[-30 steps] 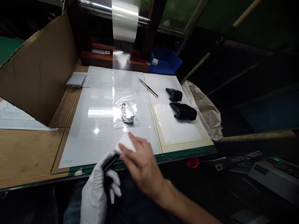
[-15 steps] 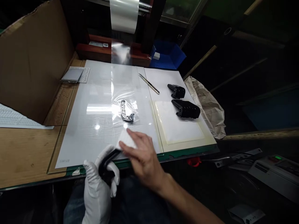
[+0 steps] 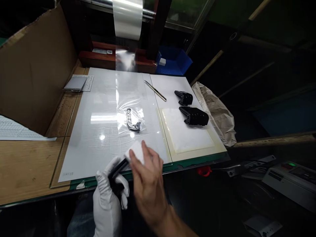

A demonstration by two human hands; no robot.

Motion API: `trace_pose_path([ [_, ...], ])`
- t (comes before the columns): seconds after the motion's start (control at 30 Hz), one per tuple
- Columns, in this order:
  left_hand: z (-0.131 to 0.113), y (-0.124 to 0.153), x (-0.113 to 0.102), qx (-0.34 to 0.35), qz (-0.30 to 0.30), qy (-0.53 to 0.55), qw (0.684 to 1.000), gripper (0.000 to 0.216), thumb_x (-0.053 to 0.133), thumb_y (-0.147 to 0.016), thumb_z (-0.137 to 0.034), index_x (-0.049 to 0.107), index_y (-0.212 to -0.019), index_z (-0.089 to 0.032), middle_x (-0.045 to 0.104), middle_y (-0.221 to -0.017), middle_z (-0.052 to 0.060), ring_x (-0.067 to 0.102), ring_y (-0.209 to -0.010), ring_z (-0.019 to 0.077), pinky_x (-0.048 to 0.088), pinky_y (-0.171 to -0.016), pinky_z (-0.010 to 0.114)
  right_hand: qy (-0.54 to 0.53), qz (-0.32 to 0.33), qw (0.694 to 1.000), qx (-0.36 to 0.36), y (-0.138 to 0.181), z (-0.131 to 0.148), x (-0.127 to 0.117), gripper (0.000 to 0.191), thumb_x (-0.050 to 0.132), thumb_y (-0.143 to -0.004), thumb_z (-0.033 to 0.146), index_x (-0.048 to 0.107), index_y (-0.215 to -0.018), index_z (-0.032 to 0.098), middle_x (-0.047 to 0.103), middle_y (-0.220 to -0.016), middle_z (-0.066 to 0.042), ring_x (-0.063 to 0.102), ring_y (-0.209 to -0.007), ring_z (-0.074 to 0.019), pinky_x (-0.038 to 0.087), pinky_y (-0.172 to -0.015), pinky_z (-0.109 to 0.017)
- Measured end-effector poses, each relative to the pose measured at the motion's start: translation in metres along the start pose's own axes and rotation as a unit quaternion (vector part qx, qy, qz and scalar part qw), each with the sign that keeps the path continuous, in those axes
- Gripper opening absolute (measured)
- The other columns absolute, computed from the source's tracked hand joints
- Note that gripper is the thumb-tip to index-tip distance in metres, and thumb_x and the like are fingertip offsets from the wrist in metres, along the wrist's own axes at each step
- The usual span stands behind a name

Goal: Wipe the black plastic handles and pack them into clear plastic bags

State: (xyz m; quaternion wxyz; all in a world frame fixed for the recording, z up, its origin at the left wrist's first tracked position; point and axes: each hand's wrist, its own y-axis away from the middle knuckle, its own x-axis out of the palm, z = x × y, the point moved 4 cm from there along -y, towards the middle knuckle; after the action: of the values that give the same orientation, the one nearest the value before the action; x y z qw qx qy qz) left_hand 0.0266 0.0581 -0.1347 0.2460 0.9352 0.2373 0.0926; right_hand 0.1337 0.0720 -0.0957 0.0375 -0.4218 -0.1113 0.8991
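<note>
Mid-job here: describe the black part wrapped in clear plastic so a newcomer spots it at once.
Find the large white sheet on the wooden bench. Near its middle, left of the cream-edged pad, a black part lies in crumpled clear plastic. It alone is wrapped: the part on the pad and the one beyond it sit bare, and another part is in the gloved left hand.

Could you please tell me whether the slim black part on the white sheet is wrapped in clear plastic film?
Wrapped, it seems: creased clear plastic film surrounds the slim black part.
</note>
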Motion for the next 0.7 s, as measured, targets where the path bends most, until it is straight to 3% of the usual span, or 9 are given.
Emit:
trace_pose_path([
  [0.13, -0.006, 0.002, 0.001, 0.021, 0.001, -0.062, 0.998, 0.064, 0.057, -0.086, -0.073, 0.07, -0.116, -0.018, 0.063, -0.059, -0.002, 0.048, -0.042, 0.0111, 0.039, -0.037, 0.019, 0.012, 0.006, 1.0, -0.02, -0.004, -0.013, -0.002, 0.049, 0.046, -0.099, 0.008, 0.061, -0.141, 0.029, 0.045, -0.156, -0.017, 0.046, -0.133, -0.034, 0.046, -0.098, -0.058],
  [0.23, -0.01, 0.001, 0.001, -0.017, 0.069, -0.067, 0.995, 0.064, 0.05, -0.091, -0.069, 0.063, -0.128, -0.018, 0.053, -0.048, -0.006, 0.038, -0.034, 0.0089, 0.031, -0.035, 0.018, 0.008, -0.03, 0.999, 0.021, -0.013, -0.034, -0.017, 0.042, 0.048, -0.102, 0.014, 0.07, -0.13, 0.035, 0.047, -0.156, -0.011, 0.047, -0.132, -0.0329, 0.041, -0.103, -0.061],
  [0.3, -0.016, 0.0, -0.006, -0.034, 0.097, -0.067, 0.992, 0.066, 0.051, -0.09, -0.071, 0.064, -0.127, -0.018, 0.054, -0.048, -0.005, 0.038, -0.035, 0.0088, 0.032, -0.036, 0.018, -0.084, -0.009, 0.993, 0.077, -0.019, -0.045, -0.031, 0.036, 0.053, -0.102, 0.026, 0.066, -0.134, 0.038, 0.045, -0.159, -0.006, 0.043, -0.138, -0.0315, 0.036, -0.112, -0.06],
  [0.37, -0.024, -0.001, -0.016, -0.048, 0.121, -0.079, 0.988, 0.067, 0.051, -0.09, -0.071, 0.064, -0.13, -0.019, 0.051, -0.044, -0.005, 0.037, -0.033, 0.0094, 0.033, -0.037, 0.019, -0.251, 0.1, 0.95, 0.159, -0.022, -0.05, -0.037, 0.041, 0.059, -0.1, 0.042, 0.059, -0.141, 0.038, 0.048, -0.156, -0.004, 0.041, -0.144, -0.0293, 0.032, -0.119, -0.055],
  [0.47, -0.035, -0.002, -0.025, -0.067, 0.194, -0.103, 0.973, 0.067, 0.056, -0.088, -0.068, 0.064, -0.134, -0.02, 0.044, -0.036, -0.006, 0.034, -0.03, 0.011, 0.03, -0.035, 0.02, -0.474, 0.309, 0.789, 0.239, -0.018, -0.037, -0.038, 0.052, 0.06, -0.097, 0.057, 0.062, -0.14, 0.03, 0.064, -0.141, -0.007, 0.053, -0.136, -0.0302, 0.034, -0.119, -0.049],
  [0.5, -0.038, -0.002, -0.026, -0.068, 0.218, -0.113, 0.967, 0.067, 0.063, -0.084, -0.066, 0.067, -0.131, -0.019, 0.043, -0.036, -0.006, 0.034, -0.031, 0.0114, 0.029, -0.034, 0.021, -0.51, 0.352, 0.746, 0.243, -0.016, -0.031, -0.039, 0.053, 0.061, -0.096, 0.058, 0.064, -0.138, 0.026, 0.067, -0.136, -0.008, 0.057, -0.132, -0.0307, 0.035, -0.118, -0.048],
  [0.53, -0.041, -0.002, -0.027, -0.066, 0.23, -0.121, 0.963, 0.065, 0.071, -0.079, -0.063, 0.071, -0.127, -0.019, 0.044, -0.037, -0.006, 0.036, -0.031, 0.012, 0.029, -0.033, 0.021, -0.529, 0.374, 0.722, 0.243, -0.016, -0.028, -0.04, 0.054, 0.062, -0.095, 0.058, 0.064, -0.138, 0.024, 0.069, -0.132, -0.009, 0.059, -0.13, -0.031, 0.036, -0.117, -0.047],
  [0.6, -0.044, -0.005, -0.029, -0.059, 0.202, -0.119, 0.97, 0.062, 0.079, -0.073, -0.058, 0.074, -0.12, -0.019, 0.046, -0.039, -0.005, 0.04, -0.034, 0.0127, 0.032, -0.033, 0.022, -0.529, 0.381, 0.719, 0.239, -0.015, -0.025, -0.039, 0.053, 0.067, -0.093, 0.055, 0.066, -0.135, 0.024, 0.069, -0.132, -0.009, 0.057, -0.132, -0.0304, 0.035, -0.118, -0.045],
  [0.7, -0.045, -0.004, -0.029, -0.07, 0.135, -0.081, 0.985, 0.062, 0.075, -0.075, -0.059, 0.074, -0.122, -0.019, 0.041, -0.036, -0.007, 0.035, -0.03, 0.0116, 0.028, -0.03, 0.022, -0.514, 0.359, 0.74, 0.243, -0.016, -0.027, -0.038, 0.05, 0.07, -0.092, 0.054, 0.067, -0.133, 0.026, 0.067, -0.136, -0.008, 0.054, -0.137, -0.0293, 0.033, -0.12, -0.044],
])
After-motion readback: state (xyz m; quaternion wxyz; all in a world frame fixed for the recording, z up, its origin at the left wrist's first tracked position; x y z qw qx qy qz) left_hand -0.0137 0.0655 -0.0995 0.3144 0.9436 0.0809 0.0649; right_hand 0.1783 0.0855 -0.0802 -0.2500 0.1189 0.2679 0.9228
